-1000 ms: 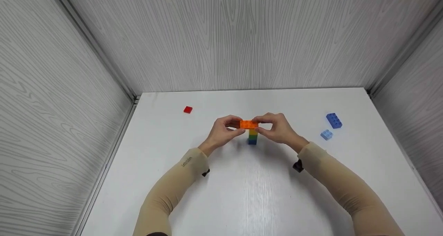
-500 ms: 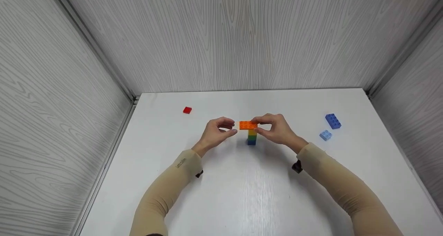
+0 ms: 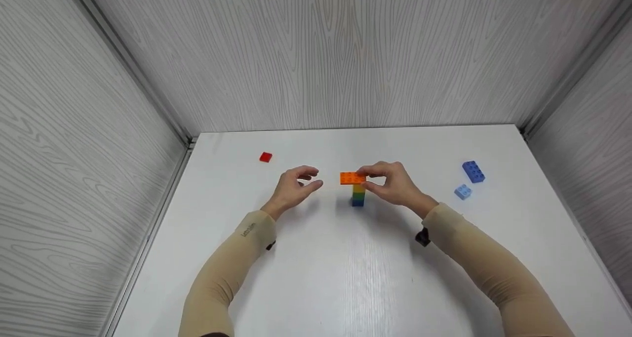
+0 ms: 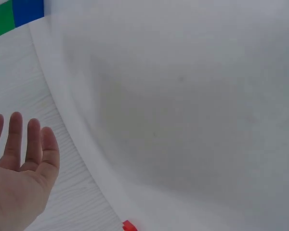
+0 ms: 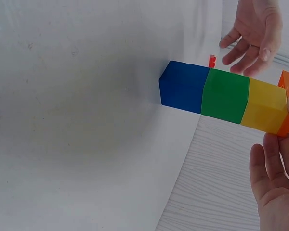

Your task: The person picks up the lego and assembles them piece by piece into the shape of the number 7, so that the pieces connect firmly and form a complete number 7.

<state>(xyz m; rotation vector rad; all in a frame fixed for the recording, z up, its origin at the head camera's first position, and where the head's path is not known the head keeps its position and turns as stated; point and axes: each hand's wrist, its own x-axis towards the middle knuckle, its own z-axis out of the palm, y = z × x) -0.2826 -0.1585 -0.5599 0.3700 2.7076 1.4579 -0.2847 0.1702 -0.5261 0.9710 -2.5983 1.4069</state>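
An upright stack on the white table has a blue brick [image 5: 184, 86] at the bottom, a green brick [image 5: 225, 96] in the middle and a yellow brick [image 5: 266, 105] above. Across its top lies a flat orange brick [image 3: 348, 178], its left half jutting past the stack. My right hand [image 3: 394, 184] pinches the right end of the orange brick between thumb and fingers. To the left, my left hand [image 3: 292, 189] is held apart from the stack with nothing in it. Its fingers are relaxed and spread in the left wrist view, where the hand [image 4: 24, 178] appears at the lower left.
A small red brick [image 3: 265, 157] lies at the back left of the table [image 3: 316, 287]. Over on the right are a dark blue brick [image 3: 473, 171] and a smaller light blue brick [image 3: 463, 191]. Grey wood-grain panels [image 3: 316, 55] wall the back and both sides.
My left hand has let go of the orange brick's left end and moved away to the left, its fingers opening. My right hand stays on the brick's right end, and the stack has not moved.
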